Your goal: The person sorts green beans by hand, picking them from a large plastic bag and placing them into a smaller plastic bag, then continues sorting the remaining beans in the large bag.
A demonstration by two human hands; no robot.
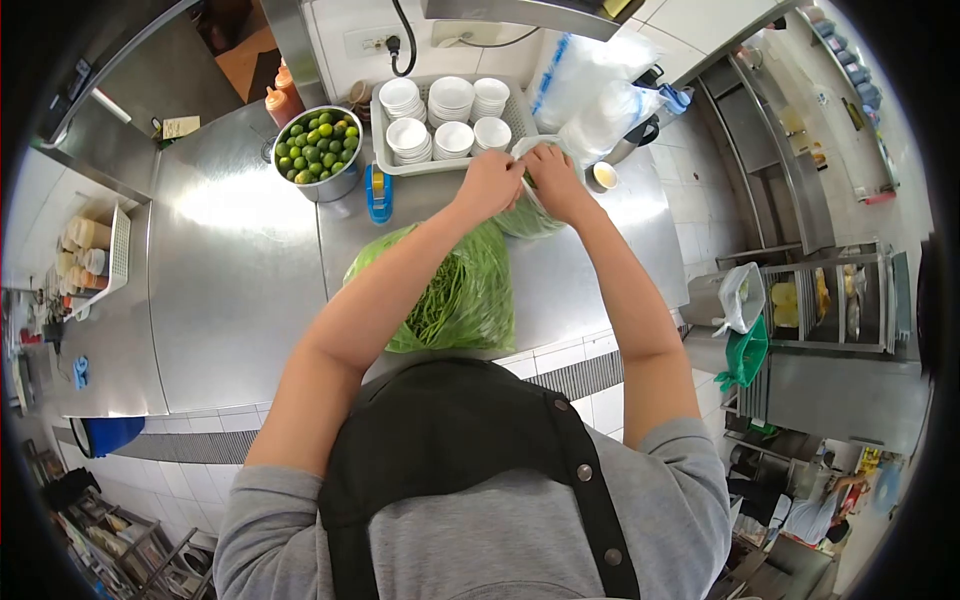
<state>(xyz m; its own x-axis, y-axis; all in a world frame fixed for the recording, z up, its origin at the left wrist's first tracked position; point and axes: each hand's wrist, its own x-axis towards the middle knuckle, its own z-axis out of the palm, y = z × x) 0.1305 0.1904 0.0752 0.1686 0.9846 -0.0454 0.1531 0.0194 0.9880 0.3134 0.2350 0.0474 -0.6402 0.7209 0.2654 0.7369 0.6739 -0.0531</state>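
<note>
At the back of the steel counter, a see-through plastic bag [530,220] with green contents stands upright between my hands. My left hand [490,185] is closed at its left rim. The fingers of my right hand [553,180] curl over the opposite side of the rim, gripping the plastic. What lies deep inside this bag is partly hidden by my hands. Nearer to me, under my left forearm, a larger green-tinted plastic bag [492,300] lies open, and long green beans [440,308] show inside it.
A metal pot of limes [318,150] stands left of a white basket [440,162] with stacked white bowls [452,95]. A blue-handled tool [379,195] lies between them. Plastic bag rolls [610,115] and a small yellow-filled cup [603,177] are at right. Another person [805,515] stands far right.
</note>
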